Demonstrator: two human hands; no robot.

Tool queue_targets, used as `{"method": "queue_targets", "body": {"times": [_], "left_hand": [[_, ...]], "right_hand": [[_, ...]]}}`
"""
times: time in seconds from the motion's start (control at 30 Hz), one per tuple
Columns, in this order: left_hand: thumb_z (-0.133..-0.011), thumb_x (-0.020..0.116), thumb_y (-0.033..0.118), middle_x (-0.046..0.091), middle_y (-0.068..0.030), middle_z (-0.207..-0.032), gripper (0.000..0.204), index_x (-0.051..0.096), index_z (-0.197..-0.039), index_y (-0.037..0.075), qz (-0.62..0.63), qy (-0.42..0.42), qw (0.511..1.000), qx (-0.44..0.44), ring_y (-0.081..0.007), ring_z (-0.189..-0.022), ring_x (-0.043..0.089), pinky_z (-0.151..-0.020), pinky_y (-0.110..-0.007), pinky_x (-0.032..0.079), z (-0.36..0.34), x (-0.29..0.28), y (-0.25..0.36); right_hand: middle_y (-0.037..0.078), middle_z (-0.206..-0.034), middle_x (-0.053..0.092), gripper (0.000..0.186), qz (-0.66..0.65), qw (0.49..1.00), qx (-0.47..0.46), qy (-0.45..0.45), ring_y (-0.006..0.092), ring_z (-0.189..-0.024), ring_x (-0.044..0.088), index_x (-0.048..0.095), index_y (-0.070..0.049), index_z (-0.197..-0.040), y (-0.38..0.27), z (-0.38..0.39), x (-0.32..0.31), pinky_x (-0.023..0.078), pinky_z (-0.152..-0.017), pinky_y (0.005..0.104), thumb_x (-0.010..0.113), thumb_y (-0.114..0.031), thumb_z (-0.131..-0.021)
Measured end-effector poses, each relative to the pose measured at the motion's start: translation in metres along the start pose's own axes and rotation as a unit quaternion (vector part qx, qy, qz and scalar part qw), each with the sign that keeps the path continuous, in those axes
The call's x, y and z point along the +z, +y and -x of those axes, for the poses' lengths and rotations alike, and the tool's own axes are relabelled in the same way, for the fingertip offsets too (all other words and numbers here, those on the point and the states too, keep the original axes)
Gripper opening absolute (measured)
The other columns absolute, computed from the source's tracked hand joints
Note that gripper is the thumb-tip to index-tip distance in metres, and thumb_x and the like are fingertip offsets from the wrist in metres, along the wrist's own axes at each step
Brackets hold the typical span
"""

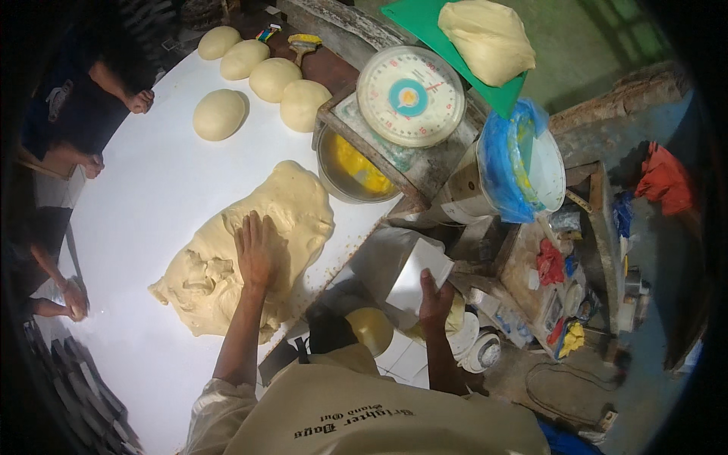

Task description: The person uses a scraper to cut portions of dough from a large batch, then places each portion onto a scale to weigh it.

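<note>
A large, uneven slab of pale dough (292, 201) lies on the white table, its left part lumpy and folded. My left hand (258, 252) rests flat on the middle of it, fingers stretched out. Off the table's near edge, my right hand (435, 299) grips a flat, pale rectangular dough scraper (413, 279) by one side. Beyond the slab sit several smooth round dough balls (218, 115). A dial scale (411, 96) carries a green tray (425, 21) with another lump of dough (487, 42) on it.
A pot with yellow grease (356, 168) stands beside the scale's wooden stand. To the right are a blue-lined bucket (506, 171) and a cluttered wooden shelf (523, 299). A yellow-smeared brush (304, 44) lies at the back. Other people's hands (73, 299) touch the table's left edge.
</note>
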State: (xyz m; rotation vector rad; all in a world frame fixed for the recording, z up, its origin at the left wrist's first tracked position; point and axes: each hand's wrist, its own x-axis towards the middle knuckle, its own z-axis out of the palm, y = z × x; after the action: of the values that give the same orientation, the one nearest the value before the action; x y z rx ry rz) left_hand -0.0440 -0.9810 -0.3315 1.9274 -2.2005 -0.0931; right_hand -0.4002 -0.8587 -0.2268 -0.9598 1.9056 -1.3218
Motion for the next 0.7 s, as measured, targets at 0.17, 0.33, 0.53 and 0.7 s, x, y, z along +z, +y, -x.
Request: {"method": "queue_targets", "body": {"times": [0.17, 0.33, 0.53, 0.7], "left_hand": [[-0.093, 0.068, 0.037, 0.040, -0.0209, -0.157, 0.064, 0.049, -0.146, 0.007, 0.050, 0.000, 0.999, 0.000, -0.0371, -0.147, 0.036, -0.122, -0.052, 0.027, 0.001, -0.009, -0.004], [-0.087, 0.072, 0.023, 0.051, -0.0161, -0.150, 0.058, 0.055, -0.140, 0.007, 0.202, -0.122, 0.972, 0.012, -0.0361, -0.136, 0.047, -0.112, -0.051, 0.041, -0.028, -0.028, -0.003], [-0.084, 0.075, 0.024, 0.060, -0.0044, -0.124, 0.054, 0.059, -0.135, 0.011, 0.017, -0.017, 0.999, 0.033, -0.0277, -0.115, 0.056, -0.097, -0.042, 0.046, -0.002, -0.015, 0.001], [-0.087, 0.074, 0.018, 0.066, -0.0078, -0.112, 0.035, 0.067, -0.120, 0.006, 0.132, 0.016, 0.991, -0.002, -0.0304, -0.105, 0.060, -0.094, -0.044, 0.046, -0.031, -0.032, 0.023]], "right_hand": [[0.007, -0.108, 0.068, 0.038, -0.004, 1.000, -0.021, 0.013, 0.0152, -0.097, 0.060, 0.066, 0.004, -0.119, -0.017, -0.007, 0.010, 0.048, -0.088, 0.0331, 0.070, -0.029, -0.100], [0.009, -0.111, 0.068, 0.036, 0.004, 1.000, 0.013, 0.026, 0.0161, -0.100, 0.061, 0.064, 0.004, -0.122, -0.040, -0.022, -0.009, 0.048, -0.091, 0.0333, 0.068, -0.026, -0.101], [0.012, -0.119, 0.067, 0.046, 0.006, 0.999, -0.019, 0.044, 0.0199, -0.107, 0.061, 0.059, 0.006, -0.130, -0.077, -0.034, -0.013, 0.048, -0.096, 0.0356, 0.068, -0.029, -0.101], [0.010, -0.116, 0.067, 0.044, 0.041, 0.990, -0.085, 0.102, 0.0179, -0.105, 0.061, 0.062, 0.005, -0.127, -0.106, -0.060, -0.035, 0.048, -0.094, 0.0346, 0.069, -0.029, -0.100]]}}
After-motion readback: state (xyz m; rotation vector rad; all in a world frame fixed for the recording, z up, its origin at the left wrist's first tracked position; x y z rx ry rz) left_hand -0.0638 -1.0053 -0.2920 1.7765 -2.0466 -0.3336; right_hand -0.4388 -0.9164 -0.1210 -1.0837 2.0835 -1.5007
